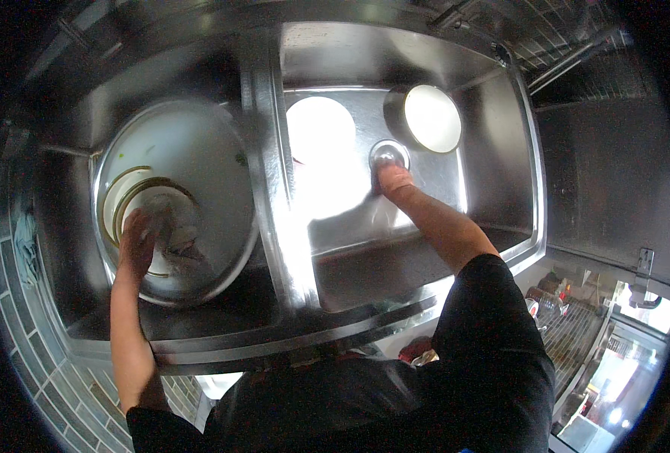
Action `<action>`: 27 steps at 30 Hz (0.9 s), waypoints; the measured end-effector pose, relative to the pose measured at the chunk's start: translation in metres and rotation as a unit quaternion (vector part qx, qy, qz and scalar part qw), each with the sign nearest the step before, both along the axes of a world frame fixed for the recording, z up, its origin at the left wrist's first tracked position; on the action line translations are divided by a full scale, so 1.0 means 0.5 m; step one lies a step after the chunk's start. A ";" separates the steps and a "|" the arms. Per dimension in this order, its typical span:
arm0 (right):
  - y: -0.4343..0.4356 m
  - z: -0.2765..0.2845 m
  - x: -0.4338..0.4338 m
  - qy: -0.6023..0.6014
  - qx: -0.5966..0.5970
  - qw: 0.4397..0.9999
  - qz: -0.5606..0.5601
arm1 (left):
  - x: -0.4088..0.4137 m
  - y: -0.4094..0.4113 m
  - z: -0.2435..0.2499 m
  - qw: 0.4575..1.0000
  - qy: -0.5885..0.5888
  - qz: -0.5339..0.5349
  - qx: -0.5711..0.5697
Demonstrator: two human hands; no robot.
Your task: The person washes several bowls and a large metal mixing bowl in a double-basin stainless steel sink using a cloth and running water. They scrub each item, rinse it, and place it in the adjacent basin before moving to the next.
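My left hand [138, 238] reaches into a wide round metal basin [255, 238] of cloudy water in the left sink compartment. Its fingers are over the bowls there, blurred by the water; whether they grip anything is unclear. Two white bowls with brown rims lie in the basin, an inner bowl [134, 204] overlapping an outer bowl [110, 195]. A pale, indistinct thing [185, 236] is beside my fingers. In the right compartment my right hand [394, 176] is at the round metal drain fitting [388, 148], its fingertips hidden. A bowl, white inside [434, 119], is tilted behind it.
A metal divider [267, 170] separates the compartments. A round white dish [320, 127], washed out by glare, lies left of the drain. Green scraps [241, 159] are in the basin. A pale cloth [26, 246] hangs at far left. Bottles [547, 297] stand at lower right.
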State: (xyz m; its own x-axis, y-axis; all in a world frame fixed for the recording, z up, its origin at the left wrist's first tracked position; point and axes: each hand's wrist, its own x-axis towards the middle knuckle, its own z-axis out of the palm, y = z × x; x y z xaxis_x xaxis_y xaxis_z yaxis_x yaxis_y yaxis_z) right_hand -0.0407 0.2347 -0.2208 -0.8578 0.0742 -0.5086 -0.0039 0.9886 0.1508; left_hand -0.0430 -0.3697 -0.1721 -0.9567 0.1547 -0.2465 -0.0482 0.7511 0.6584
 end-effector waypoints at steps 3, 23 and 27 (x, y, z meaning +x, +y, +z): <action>-0.002 -0.019 0.016 0.032 0.027 0.999 -0.010 | -0.002 0.016 0.029 0.995 0.017 -0.043 -0.087; -0.001 0.022 -0.004 -0.049 0.002 0.997 0.060 | 0.000 0.002 0.007 0.987 0.065 -0.094 -0.116; 0.021 0.011 -0.001 -0.035 -0.039 0.998 0.040 | -0.002 0.017 0.019 0.989 0.045 -0.087 -0.115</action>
State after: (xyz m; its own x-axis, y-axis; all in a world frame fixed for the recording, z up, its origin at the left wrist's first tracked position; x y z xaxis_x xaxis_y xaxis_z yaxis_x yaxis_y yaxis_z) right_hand -0.0413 0.2453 -0.2153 -0.8216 -0.0361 -0.5689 -0.0918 0.9933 0.0696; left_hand -0.0442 -0.3612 -0.1628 -0.9401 0.2692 -0.2093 0.1462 0.8728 0.4657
